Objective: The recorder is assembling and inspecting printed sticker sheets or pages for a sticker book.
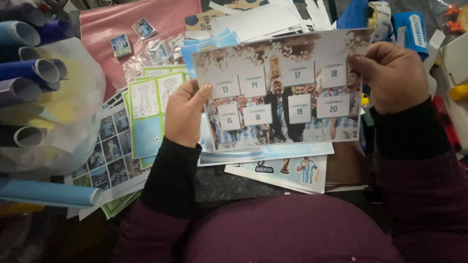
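Held up over the cluttered table: one album page, printed with a football team photo and eight pale numbered squares in two rows. Gripped at its left edge by the left hand, thumb on the front, fingers closed behind, so clamped on the page. Gripped at its upper right corner by the right hand, fingers curled shut on that corner. Slightly tilted, its right side a little higher.

Under the page, more printed sheets in light blue and white. Left of the page, green-framed sheets and a sheet of small player portraits. Further left of the page, rolls of coloured paper in a clear bag. Above and left of the page, a pink sheet with small stickers on it. Below the page, dark sleeves and a purple garment.
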